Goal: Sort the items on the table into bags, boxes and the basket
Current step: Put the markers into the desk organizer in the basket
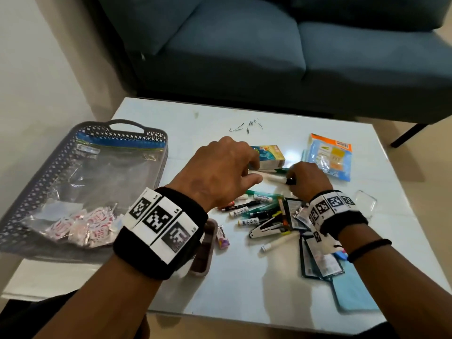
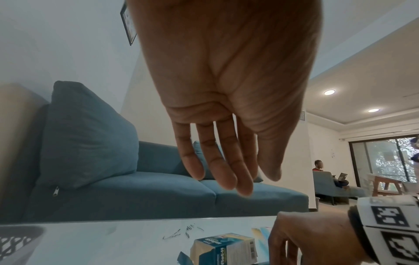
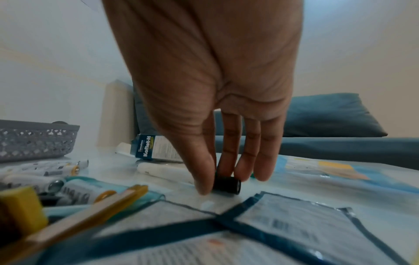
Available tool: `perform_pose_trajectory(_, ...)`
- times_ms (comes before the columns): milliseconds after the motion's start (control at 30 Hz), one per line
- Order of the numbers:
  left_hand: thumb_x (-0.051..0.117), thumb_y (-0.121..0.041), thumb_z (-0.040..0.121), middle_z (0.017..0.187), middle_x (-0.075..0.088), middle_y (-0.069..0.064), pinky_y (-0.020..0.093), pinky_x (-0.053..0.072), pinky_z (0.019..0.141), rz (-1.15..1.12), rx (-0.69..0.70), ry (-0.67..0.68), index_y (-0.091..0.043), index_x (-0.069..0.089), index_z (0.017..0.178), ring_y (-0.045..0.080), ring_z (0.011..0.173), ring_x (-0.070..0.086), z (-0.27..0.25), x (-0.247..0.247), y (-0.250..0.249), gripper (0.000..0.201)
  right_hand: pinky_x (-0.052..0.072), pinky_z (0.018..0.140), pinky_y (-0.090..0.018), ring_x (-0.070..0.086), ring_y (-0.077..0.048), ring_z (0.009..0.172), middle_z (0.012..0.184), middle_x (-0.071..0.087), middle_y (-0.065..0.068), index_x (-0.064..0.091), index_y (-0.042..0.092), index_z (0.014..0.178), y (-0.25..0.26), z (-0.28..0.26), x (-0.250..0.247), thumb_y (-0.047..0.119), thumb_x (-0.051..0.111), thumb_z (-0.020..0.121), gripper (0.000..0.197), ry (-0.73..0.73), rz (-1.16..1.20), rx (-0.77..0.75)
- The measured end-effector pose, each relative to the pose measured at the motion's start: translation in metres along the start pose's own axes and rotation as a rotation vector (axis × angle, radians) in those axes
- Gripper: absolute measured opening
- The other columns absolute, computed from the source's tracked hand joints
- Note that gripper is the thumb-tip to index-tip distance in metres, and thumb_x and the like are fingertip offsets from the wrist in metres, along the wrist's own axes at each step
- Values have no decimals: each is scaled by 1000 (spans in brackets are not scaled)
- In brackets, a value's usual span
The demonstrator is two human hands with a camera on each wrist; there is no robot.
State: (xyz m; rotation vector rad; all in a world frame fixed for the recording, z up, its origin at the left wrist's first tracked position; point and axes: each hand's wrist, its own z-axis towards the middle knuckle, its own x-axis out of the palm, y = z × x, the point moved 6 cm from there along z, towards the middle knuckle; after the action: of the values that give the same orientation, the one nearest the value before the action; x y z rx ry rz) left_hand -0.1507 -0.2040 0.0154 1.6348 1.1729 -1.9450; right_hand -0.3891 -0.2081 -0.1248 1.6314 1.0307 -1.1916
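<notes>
My right hand (image 1: 291, 178) reaches down to the white table (image 1: 244, 285) and pinches the black cap (image 3: 226, 184) of a white marker (image 1: 275, 178) that lies flat there, thumb on one side and fingers on the other. My left hand (image 1: 252, 172) hovers just left of it with straight, relaxed fingers (image 2: 226, 172), holding nothing, above a small blue-and-yellow medicine box (image 1: 269, 156). A grey perforated basket (image 1: 49, 167) at the left holds a clear zip bag (image 1: 105, 177) with red-and-white sachets.
A heap of pens (image 1: 256, 209) and a stapler (image 1: 267, 228) lie near my right wrist. Dark blue sachets (image 1: 320, 260) spread at the right front. An orange-and-blue pack (image 1: 330, 157), a clear lid (image 1: 364, 201), an eraser (image 1: 223, 237), a pinkish-brown box (image 1: 203, 250). A blue sofa (image 1: 269, 45) stands behind.
</notes>
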Motion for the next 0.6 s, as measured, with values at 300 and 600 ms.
perform_pose_trajectory(300, 66, -44, 96, 127, 63, -12, 31, 44, 88, 28, -1, -52, -39, 58, 132, 14, 119, 54, 11, 11, -21, 37, 59, 75, -28, 72, -15, 81, 89, 76, 0, 78, 16, 99, 11, -20, -48, 12, 81, 83, 17, -8, 484, -107)
perform_pose_trajectory(600, 69, -30, 96, 101, 73, -8, 33, 56, 76, -134, -69, -272, -38, 61, 125, 16, 91, 68, 8, 3, -29, 31, 62, 85, -43, 71, -35, 87, 97, 73, -29, 63, -6, 115, 69, -58, -86, 23, 82, 75, 53, 276, 1345, -193)
